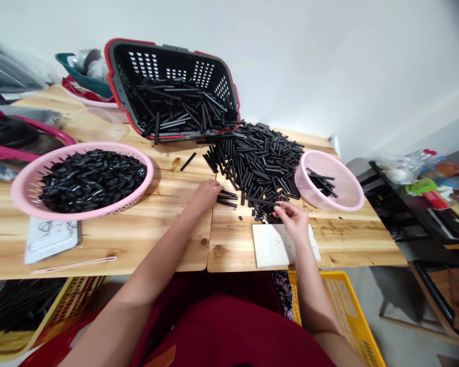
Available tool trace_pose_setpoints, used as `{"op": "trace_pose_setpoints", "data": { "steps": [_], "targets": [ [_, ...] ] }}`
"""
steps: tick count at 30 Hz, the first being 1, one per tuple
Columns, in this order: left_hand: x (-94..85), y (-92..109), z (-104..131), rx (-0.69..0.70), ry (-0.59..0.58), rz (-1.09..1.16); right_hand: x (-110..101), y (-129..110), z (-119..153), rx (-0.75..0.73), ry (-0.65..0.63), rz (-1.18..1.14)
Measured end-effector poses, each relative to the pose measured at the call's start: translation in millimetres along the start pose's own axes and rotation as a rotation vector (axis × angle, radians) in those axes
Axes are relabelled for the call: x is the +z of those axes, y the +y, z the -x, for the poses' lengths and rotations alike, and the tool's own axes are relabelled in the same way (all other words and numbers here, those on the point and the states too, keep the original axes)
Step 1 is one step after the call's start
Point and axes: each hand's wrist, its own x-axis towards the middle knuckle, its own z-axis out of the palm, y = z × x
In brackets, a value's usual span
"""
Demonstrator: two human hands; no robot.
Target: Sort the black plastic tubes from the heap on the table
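Observation:
My left hand [207,193] is closed round the ends of several short black tubes [227,198], which stick out to its right just above the table. In my right hand [294,218], thumb and fingers pinch the end of one black tube [263,202] that points left. Behind both hands spreads a large heap of similar black tubes [260,158]. A pale wooden board [268,245] lies below my right hand, near the table's front edge. Small black bits are scattered between the heap and the board.
A black and red basket [172,135] tips forward at the back, full of tubes. An oval pink basket [23,191] of black pieces stands left. A pink bowl [352,186] holding a few tubes is at the right. Yellow crates [342,300] sit below the table [191,255].

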Motion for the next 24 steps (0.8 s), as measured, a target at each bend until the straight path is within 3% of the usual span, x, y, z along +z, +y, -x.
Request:
{"op": "trace_pose_setpoints", "data": {
  "steps": [6,10,13,20,24],
  "targets": [
    [-7.0,12.3,4.3,0.037,0.103,0.046,0.8,2.2,8.6,0.011,0.039,-0.020],
    [-9.2,23.0,8.9,0.174,-0.077,0.078,-0.7,4.1,10.4,0.016,0.045,-0.030],
    [-9.9,29.0,9.7,0.171,-0.133,0.121,-2.8,3.9,12.6,0.027,0.047,-0.034],
    [-19.9,48.7,12.0,0.128,0.056,0.543,-14.3,-4.8,22.4,0.014,0.092,-0.079],
    [-18.9,55.6,14.1,0.150,0.083,0.669,-19.4,-9.3,24.4,-0.023,0.070,-0.090]
  ]
}}
